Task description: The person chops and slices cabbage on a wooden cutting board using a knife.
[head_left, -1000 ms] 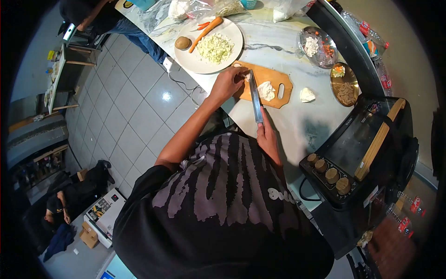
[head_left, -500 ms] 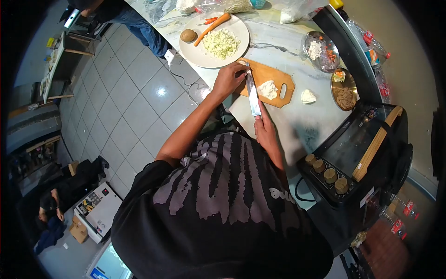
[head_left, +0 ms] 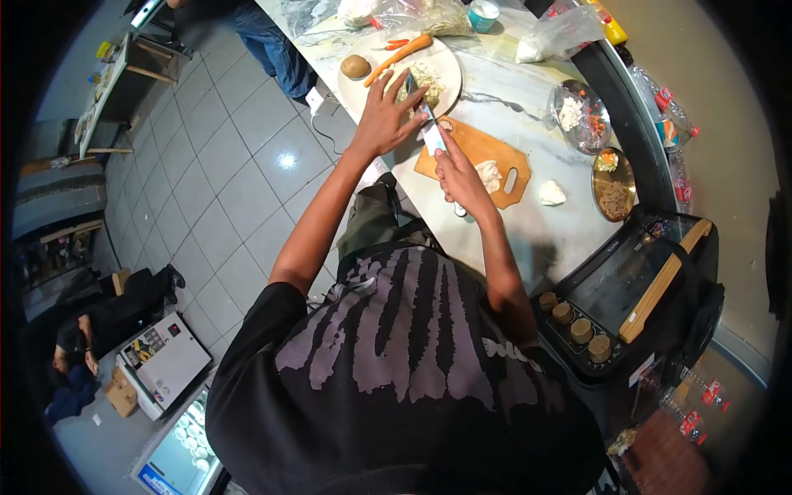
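Note:
My left hand (head_left: 386,118) is over the near edge of the white plate (head_left: 453,69), its fingers spread beside the knife blade. My right hand (head_left: 460,179) grips the knife (head_left: 431,136), whose blade points up over the plate. On the plate are chopped pale pieces (head_left: 429,80), a carrot (head_left: 399,60), red chillies (head_left: 397,42) and a round brown item (head_left: 355,66). Below the right hand's fingers lies the wooden cutting board (head_left: 470,144), with a white piece (head_left: 488,175) on it. Another white piece (head_left: 552,193) rests on the counter.
To the right are a bowl of chopped food (head_left: 596,136), a metal dish (head_left: 613,207) and a black oven (head_left: 619,280). Plastic bags (head_left: 561,35) and a tub (head_left: 483,15) stand at the back. People are at the far left and upper left.
My left hand has moved from the board to the plate and its fingers have spread. My right hand has carried the knife up and left, the blade now over the plate. The view has shifted slightly.

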`<state>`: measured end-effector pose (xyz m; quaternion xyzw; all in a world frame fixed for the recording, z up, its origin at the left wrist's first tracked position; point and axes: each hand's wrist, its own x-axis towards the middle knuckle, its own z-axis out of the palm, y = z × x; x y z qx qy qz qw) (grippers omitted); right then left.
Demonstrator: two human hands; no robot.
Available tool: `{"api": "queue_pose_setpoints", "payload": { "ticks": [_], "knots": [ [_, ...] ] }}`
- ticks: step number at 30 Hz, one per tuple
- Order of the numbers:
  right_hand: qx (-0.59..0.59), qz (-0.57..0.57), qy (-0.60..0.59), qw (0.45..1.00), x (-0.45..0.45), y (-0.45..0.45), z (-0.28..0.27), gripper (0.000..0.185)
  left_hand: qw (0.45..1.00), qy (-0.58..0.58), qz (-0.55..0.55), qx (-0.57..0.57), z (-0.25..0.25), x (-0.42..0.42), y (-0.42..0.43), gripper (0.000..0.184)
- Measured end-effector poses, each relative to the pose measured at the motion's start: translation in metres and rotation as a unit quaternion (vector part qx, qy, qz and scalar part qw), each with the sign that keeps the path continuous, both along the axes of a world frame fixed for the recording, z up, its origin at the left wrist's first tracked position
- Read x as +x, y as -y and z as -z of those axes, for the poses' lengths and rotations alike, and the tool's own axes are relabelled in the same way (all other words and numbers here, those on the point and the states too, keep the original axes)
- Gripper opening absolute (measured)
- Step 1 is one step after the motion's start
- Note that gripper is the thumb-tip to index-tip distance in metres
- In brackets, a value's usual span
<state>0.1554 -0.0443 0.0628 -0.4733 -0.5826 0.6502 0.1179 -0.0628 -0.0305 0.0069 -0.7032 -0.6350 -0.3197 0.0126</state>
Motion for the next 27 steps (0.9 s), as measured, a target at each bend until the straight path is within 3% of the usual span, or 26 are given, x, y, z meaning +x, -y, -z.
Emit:
{"api": "queue_pose_setpoints", "payload": {
  "ticks": [3,5,7,10,11,12,13,18,20,25,27],
  "knots": [
    [-0.058,0.001,-0.012,0.998,-0.002,0.000,-0.004,0.056,0.999,-0.039,0.001,-0.028,0.010,-0.007,0.004,0.067],
    [-0.025,-0.001,-0.011,1.000,0.000,0.005,-0.004,0.057,0.992,-0.068,-0.091,-0.045,0.015,-0.011,0.003,0.068],
    [-0.007,0.042,-0.047,0.998,0.006,0.010,-0.002,0.055,0.991,-0.078,-0.096,-0.039,0.005,-0.003,0.009,0.069],
    [0.053,0.167,-0.100,0.979,0.030,0.017,0.015,0.046,0.997,0.071,0.014,-0.022,-0.017,0.033,0.022,0.064],
    [0.093,0.237,-0.118,0.960,0.041,0.020,0.022,0.039,0.987,0.125,0.050,-0.089,-0.023,0.050,0.030,0.060],
    [0.056,0.298,-0.150,0.941,0.050,0.026,0.015,0.024,0.978,0.143,0.109,-0.104,-0.025,0.065,0.033,0.059],
    [0.059,0.306,-0.148,0.939,0.060,0.030,0.014,0.024,0.965,0.160,0.167,-0.119,-0.024,0.078,0.034,0.058],
    [0.092,0.423,-0.135,0.891,0.099,0.044,0.013,0.014,0.952,0.110,0.259,-0.118,-0.005,0.124,0.026,0.057],
    [0.093,0.449,-0.129,0.879,0.109,0.053,0.014,0.013,0.957,0.026,0.266,-0.113,0.003,0.126,0.023,0.046],
    [0.103,0.471,-0.114,0.868,0.121,0.075,0.025,0.013,0.966,0.050,0.230,-0.106,0.004,0.121,0.029,0.035],
    [0.103,0.465,-0.113,0.872,0.121,0.082,0.028,0.015,0.969,0.079,0.157,-0.172,0.000,0.118,0.029,0.038]
  ]
}}
